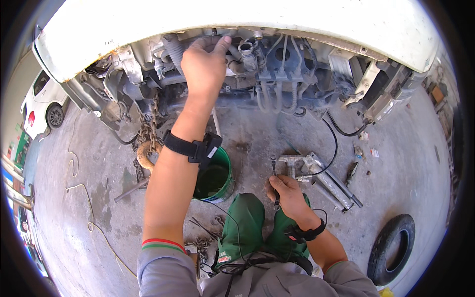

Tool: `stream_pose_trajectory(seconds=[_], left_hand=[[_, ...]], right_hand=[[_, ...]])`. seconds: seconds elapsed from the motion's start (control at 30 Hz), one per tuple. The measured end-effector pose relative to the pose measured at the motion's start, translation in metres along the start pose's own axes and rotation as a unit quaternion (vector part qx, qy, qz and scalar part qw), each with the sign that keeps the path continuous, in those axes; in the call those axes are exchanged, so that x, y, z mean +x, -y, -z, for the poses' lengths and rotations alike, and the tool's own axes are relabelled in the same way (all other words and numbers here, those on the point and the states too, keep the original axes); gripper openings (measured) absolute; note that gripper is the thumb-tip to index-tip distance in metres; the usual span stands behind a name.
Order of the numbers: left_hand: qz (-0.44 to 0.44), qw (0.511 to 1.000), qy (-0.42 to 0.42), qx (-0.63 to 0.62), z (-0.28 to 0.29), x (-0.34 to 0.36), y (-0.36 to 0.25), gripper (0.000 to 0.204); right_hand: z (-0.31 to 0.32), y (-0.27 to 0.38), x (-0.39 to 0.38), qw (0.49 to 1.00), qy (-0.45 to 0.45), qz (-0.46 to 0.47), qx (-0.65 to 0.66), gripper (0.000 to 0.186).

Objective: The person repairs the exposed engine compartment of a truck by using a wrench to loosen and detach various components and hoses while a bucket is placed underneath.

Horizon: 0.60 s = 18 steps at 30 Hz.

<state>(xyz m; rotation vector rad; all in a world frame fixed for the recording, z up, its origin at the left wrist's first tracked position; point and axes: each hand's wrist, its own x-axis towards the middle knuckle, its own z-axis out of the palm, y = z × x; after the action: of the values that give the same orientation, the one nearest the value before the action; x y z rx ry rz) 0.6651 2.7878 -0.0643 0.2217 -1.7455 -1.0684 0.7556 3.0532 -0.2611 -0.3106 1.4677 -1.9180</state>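
My left hand (pixel 205 64) reaches up into the open front of a white vehicle (pixel 237 14), its fingers curled on a dark hose (pixel 232 52), with the fingertips partly hidden. A metal pipe fitting (pixel 248 54) sits just right of it, and a corrugated hose (pixel 173 49) just left. Several thin lines run down a grey metal part (pixel 279 74) further right. My right hand (pixel 288 193) is low over my knees, closed on a dark double-ended wrench (pixel 274 164) held upright.
A green bucket (pixel 217 180) stands below my left arm, beside hanging chains with an orange hook (pixel 146 156). A metal jack (pixel 324 175) and a loose tyre (pixel 376 250) lie at the right. A cord (pixel 91 222) crosses the floor at left; a white car (pixel 37 111) stands behind it.
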Motion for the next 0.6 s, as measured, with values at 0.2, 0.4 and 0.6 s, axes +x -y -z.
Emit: stream_pose_trajectory(seconds=[0.2,0.4,0.6], left_hand=[[0.012,1.0,0.007,0.012,-0.004,0.001,0.005,0.028],[0.02,0.996,-0.003,0.086,-0.004,-0.004,-0.018,0.025],[-0.003,0.991,0.06,0.117,0.002,-0.048,-0.005,0.019]], right_hand=[[0.022,-0.01,-0.012,0.999,-0.041,-0.006,0.029,0.034],[0.031,-0.012,-0.019,0.997,-0.061,-0.011,0.042,0.032],[0.04,-0.016,-0.026,0.995,-0.082,-0.008,0.056,0.03]])
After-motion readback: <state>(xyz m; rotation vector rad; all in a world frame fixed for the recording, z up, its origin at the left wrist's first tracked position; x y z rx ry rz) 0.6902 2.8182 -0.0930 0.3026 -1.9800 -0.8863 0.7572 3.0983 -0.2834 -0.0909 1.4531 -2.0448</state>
